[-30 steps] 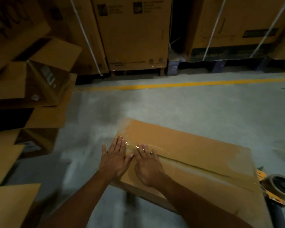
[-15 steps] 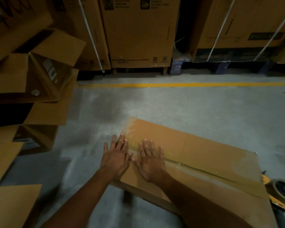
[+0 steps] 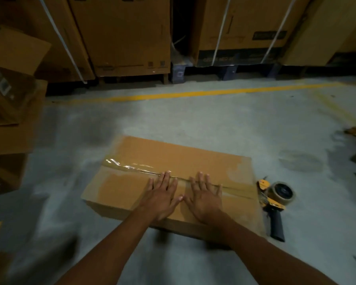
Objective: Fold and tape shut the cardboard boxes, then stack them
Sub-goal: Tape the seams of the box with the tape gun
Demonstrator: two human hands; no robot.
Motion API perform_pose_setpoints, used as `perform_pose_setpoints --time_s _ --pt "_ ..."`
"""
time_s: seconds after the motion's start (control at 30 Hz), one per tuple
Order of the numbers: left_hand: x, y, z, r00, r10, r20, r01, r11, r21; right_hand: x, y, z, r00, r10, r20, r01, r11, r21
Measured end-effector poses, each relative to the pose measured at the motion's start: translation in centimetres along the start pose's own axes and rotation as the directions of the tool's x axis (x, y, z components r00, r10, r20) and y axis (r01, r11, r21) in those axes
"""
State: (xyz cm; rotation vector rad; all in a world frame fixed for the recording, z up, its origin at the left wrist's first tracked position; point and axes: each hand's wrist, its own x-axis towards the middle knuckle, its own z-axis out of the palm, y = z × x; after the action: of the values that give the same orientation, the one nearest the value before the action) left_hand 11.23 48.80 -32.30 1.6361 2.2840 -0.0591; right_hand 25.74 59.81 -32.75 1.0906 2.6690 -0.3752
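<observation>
Box position: The cardboard box [image 3: 144, 153] sits flat on the grey floor [image 3: 193, 120] in the lower middle of the frame, directly under my view, with its flaps closed.
Long axis: Its length runs left to right across the frame. The seam follows it, sloping slightly down toward the right.
Hands: Both are spread flat, palms down on the lid, fingers straight, holding nothing. The left hand [image 3: 162, 194] and right hand [image 3: 206, 196] lie side by side near mid-seam, thumbs almost meeting and fingertips reaching the seam line.
Key relation: The seam stretches away on both sides of the hands. The run left of the left hand is longer than the run right of the right hand.
Tape: Clear tape [image 3: 130, 167] shines along the left stretch and is wrinkled near its left end. Right of the hands it reads as a dull band, and I cannot tell how well it is stuck.
Box look: Brown, low and wide, with paler scuffed patches near the right edge.
Tape dispenser [image 3: 275, 198]: It lies on the floor just beside the box's right end, dark handle toward the bottom of the frame. The right hand is nearer to it.
Next move, my guess: Sweep each hand outward toward its own end of the seam, then grip the short ends to lift.
Surroundings: Open boxes [image 3: 12, 95] at the left edge; tall strapped cartons [image 3: 121, 33] along the top, behind a yellow line [image 3: 193, 93].
</observation>
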Motion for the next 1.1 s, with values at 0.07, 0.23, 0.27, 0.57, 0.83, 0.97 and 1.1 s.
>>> perform_pose_setpoints --time_s 0.07,0.23,0.27,0.57,0.83,0.97,1.1 --pt "1.3 4.3 0.2 0.998 0.055 -0.014 -0.055 0.998 0.002 -1.5 2.8 -0.5 0.997 0.081 -0.013 -0.081 0.996 0.032" --pt "4.0 13.8 0.9 0.969 0.248 -0.005 -0.248 0.969 0.004 -4.9 9.8 -1.7 0.974 0.175 -0.145 -0.156 0.979 0.128" --pt "4.4 15.4 1.1 0.954 0.301 -0.006 -0.301 0.954 0.004 -5.3 11.0 -1.9 0.966 0.184 -0.179 -0.145 0.966 0.212" --pt "10.1 22.2 2.8 0.922 0.365 -0.131 -0.364 0.931 0.035 -4.8 23.1 1.6 0.800 0.588 -0.124 -0.352 0.625 0.696" --pt "13.6 26.0 2.7 0.959 0.252 -0.131 -0.252 0.968 0.012 -2.6 29.4 6.7 0.640 0.668 0.380 -0.651 0.209 0.730" --pt "14.7 28.9 2.8 0.973 0.150 -0.176 -0.159 0.986 -0.041 -1.0 30.7 6.7 0.592 0.419 0.689 -0.645 -0.266 0.716" --pt "15.9 32.0 2.9 0.987 0.014 -0.162 -0.037 0.990 -0.139 -3.2 32.0 3.1 0.627 0.447 0.637 -0.553 -0.321 0.769"
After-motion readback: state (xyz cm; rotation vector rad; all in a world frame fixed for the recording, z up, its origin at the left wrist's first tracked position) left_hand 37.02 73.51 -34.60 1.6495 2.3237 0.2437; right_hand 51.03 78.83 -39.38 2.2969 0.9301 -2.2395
